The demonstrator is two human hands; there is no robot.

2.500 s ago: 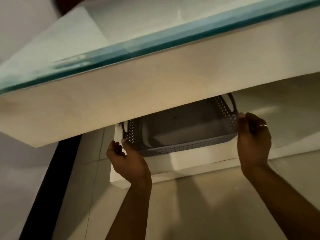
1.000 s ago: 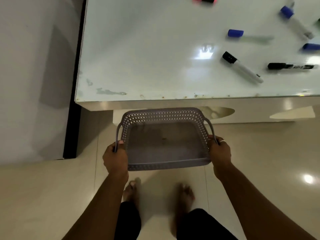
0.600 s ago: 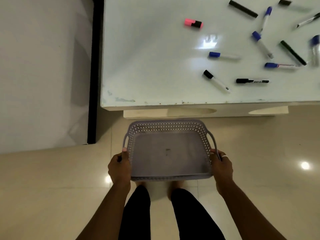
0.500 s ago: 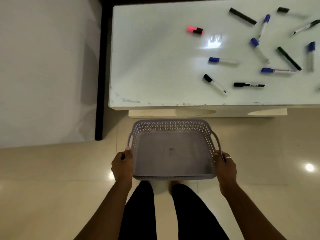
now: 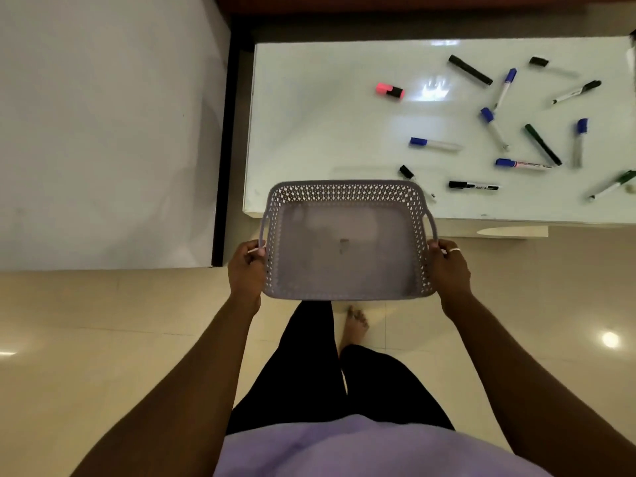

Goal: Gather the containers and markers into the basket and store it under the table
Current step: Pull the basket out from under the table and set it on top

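The person is rising from the crouch and bringing up the basket (image 5: 344,270), which was sitting under the counter (image 5: 327,132) moments ago; its far rim is now overlapping the counter's near edge in view. The left grip (image 5: 246,270) and right grip (image 5: 449,270) are each clenching a side handle. The basket is carrying nothing while the markers (image 5: 473,185) are lying scattered on the counter, so gathering is probably just beginning.

Glossy cream floor tiles (image 5: 103,339) filled the lower frame, a light's glare (image 5: 610,339) at right; a white table (image 5: 327,132) stood upper right, a pale wall (image 5: 103,132) upper left.
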